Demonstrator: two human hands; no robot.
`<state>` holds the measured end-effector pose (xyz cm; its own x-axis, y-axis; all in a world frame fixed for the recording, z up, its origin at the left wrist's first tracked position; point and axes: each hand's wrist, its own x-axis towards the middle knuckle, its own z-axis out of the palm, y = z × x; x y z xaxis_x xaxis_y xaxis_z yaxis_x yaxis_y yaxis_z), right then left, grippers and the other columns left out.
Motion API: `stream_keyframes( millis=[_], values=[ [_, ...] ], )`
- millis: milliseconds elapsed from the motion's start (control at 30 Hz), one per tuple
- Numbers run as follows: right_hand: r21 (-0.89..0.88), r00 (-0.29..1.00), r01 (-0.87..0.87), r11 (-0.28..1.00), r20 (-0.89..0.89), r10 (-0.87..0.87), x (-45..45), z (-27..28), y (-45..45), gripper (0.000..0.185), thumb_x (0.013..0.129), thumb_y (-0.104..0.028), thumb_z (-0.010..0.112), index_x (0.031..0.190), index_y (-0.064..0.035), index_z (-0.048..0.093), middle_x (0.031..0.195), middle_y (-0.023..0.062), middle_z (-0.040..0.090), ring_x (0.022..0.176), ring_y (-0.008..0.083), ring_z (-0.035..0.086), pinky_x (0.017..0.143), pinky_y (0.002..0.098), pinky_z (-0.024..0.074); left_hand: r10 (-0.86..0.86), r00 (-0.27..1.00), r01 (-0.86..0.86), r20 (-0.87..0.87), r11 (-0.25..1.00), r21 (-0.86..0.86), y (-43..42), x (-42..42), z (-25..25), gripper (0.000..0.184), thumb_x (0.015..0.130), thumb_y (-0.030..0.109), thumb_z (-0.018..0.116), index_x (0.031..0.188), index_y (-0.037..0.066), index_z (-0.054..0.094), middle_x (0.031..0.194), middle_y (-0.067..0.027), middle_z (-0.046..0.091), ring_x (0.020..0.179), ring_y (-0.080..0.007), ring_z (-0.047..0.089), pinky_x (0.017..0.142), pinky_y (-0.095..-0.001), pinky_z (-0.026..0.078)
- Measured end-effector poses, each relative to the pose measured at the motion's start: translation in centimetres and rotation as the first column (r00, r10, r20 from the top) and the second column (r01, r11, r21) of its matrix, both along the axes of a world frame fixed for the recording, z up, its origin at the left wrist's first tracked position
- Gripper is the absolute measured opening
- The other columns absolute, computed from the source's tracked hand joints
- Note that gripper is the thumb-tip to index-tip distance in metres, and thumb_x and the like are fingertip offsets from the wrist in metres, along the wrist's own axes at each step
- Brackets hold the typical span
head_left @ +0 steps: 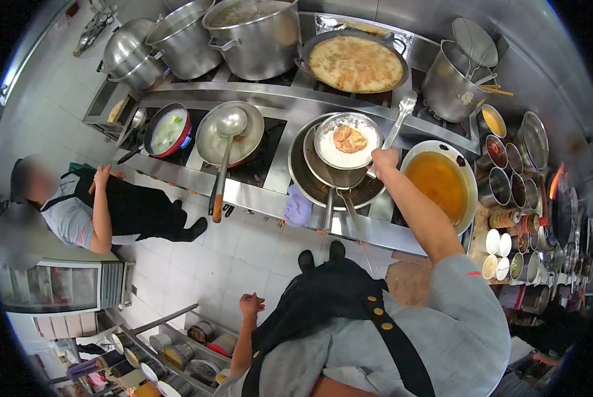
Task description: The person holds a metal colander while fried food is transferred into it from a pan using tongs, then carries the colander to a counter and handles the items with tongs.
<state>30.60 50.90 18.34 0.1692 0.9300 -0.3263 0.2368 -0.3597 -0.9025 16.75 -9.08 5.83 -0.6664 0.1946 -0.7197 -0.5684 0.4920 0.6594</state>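
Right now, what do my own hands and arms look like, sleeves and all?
Your right hand and left hand look ungloved, and both forearms are bare. The right sleeve is short, loose and light grey, with small red lettering near its hem. I can't make out the left sleeve's edge, or any rings.

The floor is laid with pale square tiles [233, 281], and the back is lined with grey steel wall panels [402, 12]. A glass-fronted metal cabinet [54, 286] is seen at the left, below a bright strip light [19, 63]; open metal shelving [170, 324] is placed near it.
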Motion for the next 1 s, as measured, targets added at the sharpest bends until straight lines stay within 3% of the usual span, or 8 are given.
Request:
stream_keyframes(
  millis=[133,200,300,433,633,733,867,1000],
  values=[
    [-0.015,0.968,-0.062,0.998,0.241,0.064,0.8,5.6,-2.0,0.031,0.072,0.001,0.054,0.101,0.0100,0.052,0.087,0.0226,0.062,0.057,0.0265,0.063,0.042,0.0360,0.0497,-0.069,0.997,0.066,-0.022,0.993,-0.101,0.9,-0.5,-0.8,0.023,0.089,0.017,0.055,0.085,-0.002,0.045,0.072,-0.0225,0.065,0.044,-0.0234,0.060,0.036,-0.0347,0.050],
    [0.062,0.942,-0.059,0.996,0.334,0.035,1.3,1.5,-0.5,0.030,0.071,-0.001,0.055,0.100,0.0103,0.052,0.083,0.0224,0.062,0.053,0.0250,0.062,0.040,0.0348,0.0470,-0.095,0.994,0.090,-0.046,0.991,-0.096,1.0,-0.8,-1.3,0.023,0.089,0.018,0.055,0.085,-0.002,0.045,0.072,-0.0224,0.065,0.045,-0.0238,0.060,0.036,-0.0350,0.049],
    [0.120,0.935,-0.020,0.993,0.353,-0.023,0.7,-0.1,0.1,0.025,0.071,-0.003,0.056,0.093,0.0116,0.055,0.074,0.0208,0.063,0.050,0.0239,0.061,0.040,0.0346,0.0462,-0.121,0.993,0.121,0.014,0.992,-0.019,1.7,-1.9,-1.9,0.019,0.088,0.013,0.055,0.090,-0.001,0.043,0.069,-0.0204,0.064,0.046,-0.0219,0.060,0.037,-0.0322,0.051],
    [-0.064,0.955,-0.135,0.989,0.258,0.147,0.4,3.0,-2.3,0.013,0.070,-0.001,0.057,0.075,0.0111,0.061,0.065,0.0186,0.063,0.049,0.0208,0.061,0.039,0.0335,0.0453,-0.143,0.989,0.143,-0.040,0.990,0.003,3.0,-2.9,-1.5,0.019,0.089,0.014,0.055,0.091,-0.002,0.043,0.071,-0.0207,0.065,0.047,-0.0221,0.061,0.037,-0.0317,0.050],
    [-0.189,0.979,-0.164,0.968,0.090,0.183,1.5,2.3,-4.5,0.013,0.073,-0.001,0.053,0.078,0.0109,0.058,0.068,0.0192,0.063,0.050,0.0240,0.062,0.042,0.0341,0.0480,-0.197,0.980,0.198,-0.015,0.980,0.026,3.0,-3.0,-1.9,0.018,0.089,0.013,0.055,0.090,-0.001,0.044,0.071,-0.0210,0.064,0.046,-0.0229,0.060,0.037,-0.0326,0.050],
    [-0.131,0.946,-0.186,0.974,0.244,0.214,1.9,4.3,-5.7,0.015,0.073,-0.002,0.053,0.079,0.0106,0.059,0.066,0.0183,0.064,0.047,0.0231,0.061,0.042,0.0338,0.0484,-0.292,0.953,0.283,-0.076,0.953,-0.107,3.6,-2.8,-0.7,0.019,0.088,0.014,0.056,0.090,-0.001,0.044,0.071,-0.0213,0.064,0.046,-0.0235,0.060,0.037,-0.0332,0.050],
    [-0.046,0.820,-0.337,0.940,0.476,0.318,4.5,1.0,-4.0,0.031,0.071,-0.019,0.060,0.086,0.0077,0.062,0.087,0.0286,0.063,0.085,0.0387,0.063,0.078,0.0418,0.0497,-0.349,0.934,0.333,-0.083,0.929,-0.160,4.1,-3.6,-1.2,0.021,0.088,0.015,0.057,0.091,-0.002,0.044,0.072,-0.0219,0.064,0.047,-0.0246,0.061,0.037,-0.0345,0.051],
    [0.080,0.795,-0.370,0.926,0.543,0.271,7.3,7.6,-7.4,0.042,0.070,-0.032,0.064,0.091,0.0048,0.063,0.092,0.0265,0.063,0.091,0.0394,0.061,0.079,0.0418,0.0483,-0.322,0.945,0.318,-0.059,0.946,-0.065,4.2,-5.1,-3.0,0.021,0.086,0.014,0.058,0.091,-0.002,0.046,0.072,-0.0218,0.063,0.047,-0.0263,0.061,0.037,-0.0364,0.052]
  ],
)
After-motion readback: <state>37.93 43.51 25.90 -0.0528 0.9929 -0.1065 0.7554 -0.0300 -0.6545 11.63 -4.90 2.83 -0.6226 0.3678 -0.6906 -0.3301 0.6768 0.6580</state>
